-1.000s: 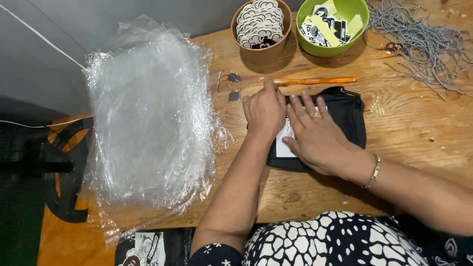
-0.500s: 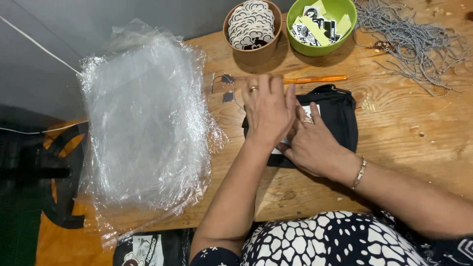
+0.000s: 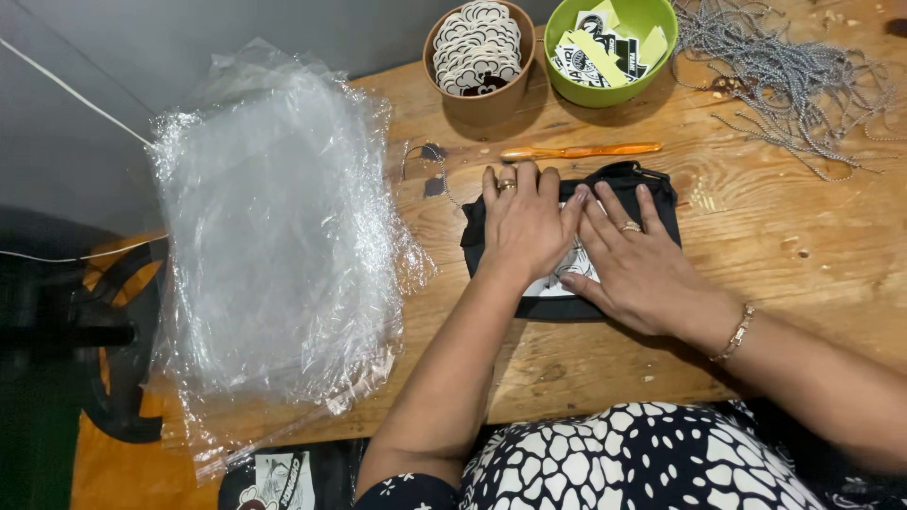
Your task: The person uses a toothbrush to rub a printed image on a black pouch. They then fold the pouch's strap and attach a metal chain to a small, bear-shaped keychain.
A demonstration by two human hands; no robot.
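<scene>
Black fabric pouch (image 3: 661, 203) lay w/ long axis sideways under both palms, left hand (image 3: 524, 227) & right hand (image 3: 638, 269) open flat, pressing, gripping nothing.

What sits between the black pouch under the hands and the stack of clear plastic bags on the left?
Only small items: a thin cord with dark tags lies on the bare wooden table between the black pouch and the clear plastic bags; nothing else shows.

The wooden table (image 3: 756, 246) carries a stack of clear bags (image 3: 274, 255) at its left, a black pouch (image 3: 661, 203) in the middle, an orange tool (image 3: 576, 151), two bowls (image 3: 477, 94) (image 3: 661, 28) and grey cords (image 3: 784, 76).
</scene>
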